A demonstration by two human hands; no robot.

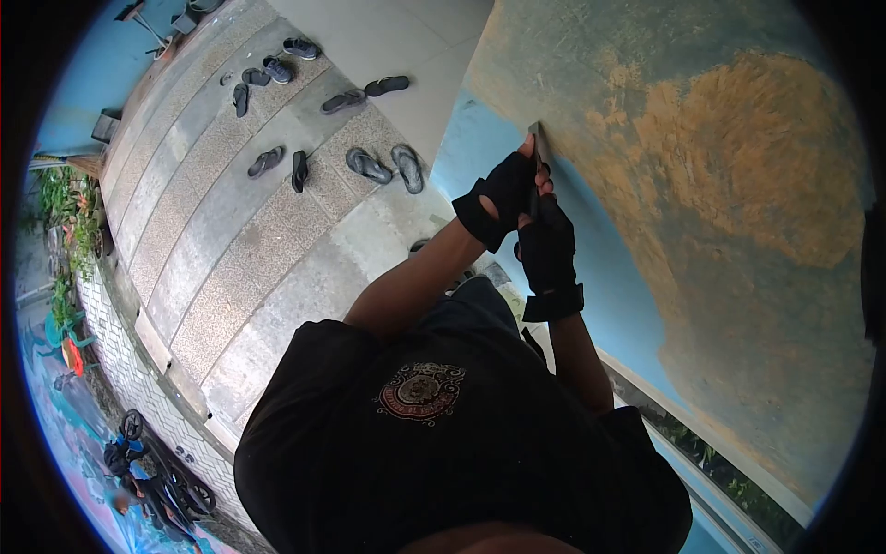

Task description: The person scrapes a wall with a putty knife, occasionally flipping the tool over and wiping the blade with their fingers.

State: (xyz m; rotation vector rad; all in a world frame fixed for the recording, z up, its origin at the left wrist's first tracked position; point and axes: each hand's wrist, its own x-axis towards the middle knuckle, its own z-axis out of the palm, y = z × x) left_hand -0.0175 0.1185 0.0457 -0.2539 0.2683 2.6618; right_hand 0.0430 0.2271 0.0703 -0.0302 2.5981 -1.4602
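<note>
My left hand [508,192] and my right hand [548,247] wear black fingerless gloves and are close together at the wall. Both are closed on a thin, flat metal tool [538,137], whose blade end shows above the left fingers. The tool's lower part is mostly hidden by the hands. Its edge lies close to the wall [609,222]; whether it touches cannot be made out. The wall surface is mottled grey-green, with a rough ochre patch [738,157] at the right and a light blue area [609,286] beside my hands.
Several sandals [369,166] and shoes [277,68] lie on the tiled floor [249,249]. Potted plants [85,222] line the far left. A motorcycle [171,485] and a person [123,500] are at the lower left. A ledge [664,397] runs along the wall's lower edge.
</note>
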